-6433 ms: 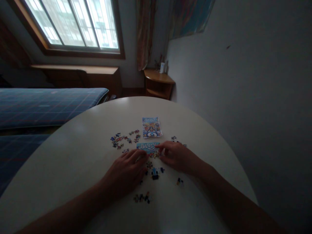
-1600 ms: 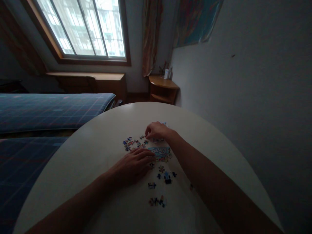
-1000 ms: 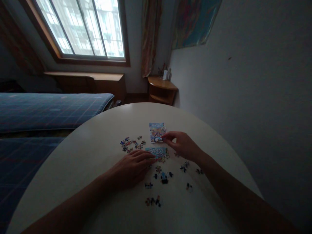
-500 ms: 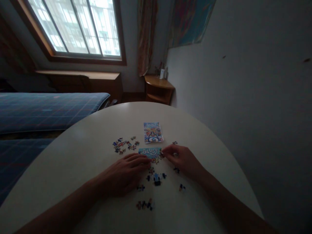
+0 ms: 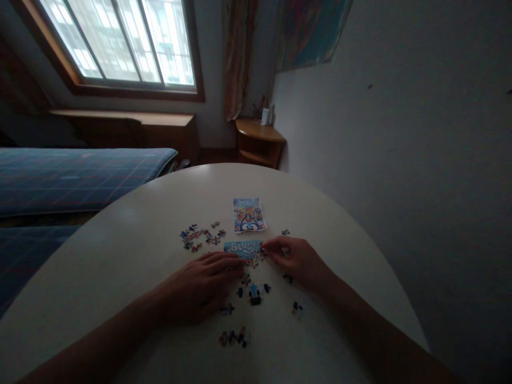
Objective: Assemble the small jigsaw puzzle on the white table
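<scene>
A partly joined jigsaw puzzle [image 5: 242,247] with a light blue lettered top strip lies on the table between my hands. My left hand [image 5: 206,282] rests flat with its fingers stretched out, the fingertips over the puzzle's lower left edge. At the right edge, my right hand [image 5: 292,258] pinches a small puzzle piece [image 5: 263,252] against the puzzle. Below lie a joined cluster [image 5: 254,292] in blue, white and black, and a short joined row [image 5: 233,337]. The picture sheet [image 5: 248,215] of the puzzle lies just beyond.
Loose puzzle pieces [image 5: 200,236] are heaped at the left, and several more, such as a dark one [image 5: 297,308], lie to the right. The round white table [image 5: 160,213] stands beside a wall [image 5: 400,176]. A bed with a plaid mattress [image 5: 80,181] is at the left.
The view has shifted slightly, moving the table items a little left. Both hands keep nearly the same place at the puzzle, with the right fingers still at its right edge.
</scene>
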A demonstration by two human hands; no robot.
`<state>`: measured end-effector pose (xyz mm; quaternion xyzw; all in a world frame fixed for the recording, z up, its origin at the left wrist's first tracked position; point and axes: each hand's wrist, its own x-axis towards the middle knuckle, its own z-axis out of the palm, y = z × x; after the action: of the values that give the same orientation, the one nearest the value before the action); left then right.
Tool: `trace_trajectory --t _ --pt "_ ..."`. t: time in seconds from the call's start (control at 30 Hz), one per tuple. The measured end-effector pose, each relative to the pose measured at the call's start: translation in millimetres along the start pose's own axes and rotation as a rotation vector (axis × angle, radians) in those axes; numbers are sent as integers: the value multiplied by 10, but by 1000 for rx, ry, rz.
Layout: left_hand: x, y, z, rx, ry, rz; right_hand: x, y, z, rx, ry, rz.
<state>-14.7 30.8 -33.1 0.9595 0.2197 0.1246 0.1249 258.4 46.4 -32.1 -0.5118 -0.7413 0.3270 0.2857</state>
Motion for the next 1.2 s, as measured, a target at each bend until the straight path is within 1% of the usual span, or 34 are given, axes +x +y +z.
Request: trace_trajectory --t 0.13,0.27,0.33,0.43,0.53,0.7,0.87,1.2 --pt "-1 -4 1 -28 29 6 -8 9 0 22 -3 2" --pt "-2 -9 7 -11 25 8 -14 21 1 26 -30 -8" --pt "-6 -14 14 -11 29 9 -19 5 -7 -3 -68 -24" --pt "-11 -20 19 -24 40 13 -27 -49 -29 -118 -108 -52" --pt "-10 -20 17 -25 40 14 -35 -91 -43 -201 -107 -69" --pt "-6 -16 14 -10 23 13 -33 -59 -28 -183 -111 -91" --pt "-11 -18 21 -16 48 12 -23 -28 -7 -177 -109 -132" --pt "-9 -13 12 -11 30 5 -44 -88 7 -299 -72 -148"
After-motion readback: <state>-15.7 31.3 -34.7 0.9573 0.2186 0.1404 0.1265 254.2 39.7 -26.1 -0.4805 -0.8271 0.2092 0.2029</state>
